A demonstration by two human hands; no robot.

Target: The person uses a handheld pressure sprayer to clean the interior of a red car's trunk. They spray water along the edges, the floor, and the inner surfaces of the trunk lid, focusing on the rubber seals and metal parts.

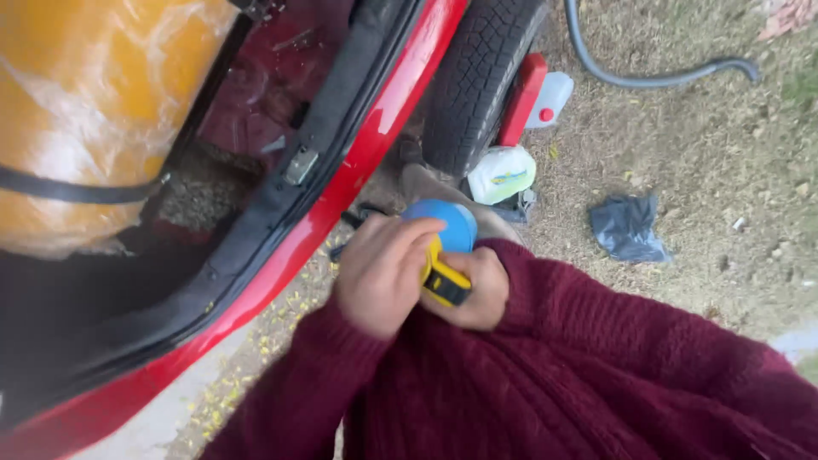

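Gripping a yellow-and-black tool (443, 281) with a blue round head (452, 223), I hold it close to my chest beside the open red car boot (358, 162); my right hand (477, 290) clasps the handle from below while my left hand (383, 273) closes over its top. A firm two-handed hold looks wise here. Behind: one tyre (477, 77), two plastic bottles (503, 173), one grey hose (656, 77), one orange cylinder (85, 111)

Your sleeves (596, 375) are chunky maroon knit; the car's red sill (375, 145) is glossy painted metal, the tyre (477, 77) matt ridged rubber, the ground (707, 145) rough dirt.
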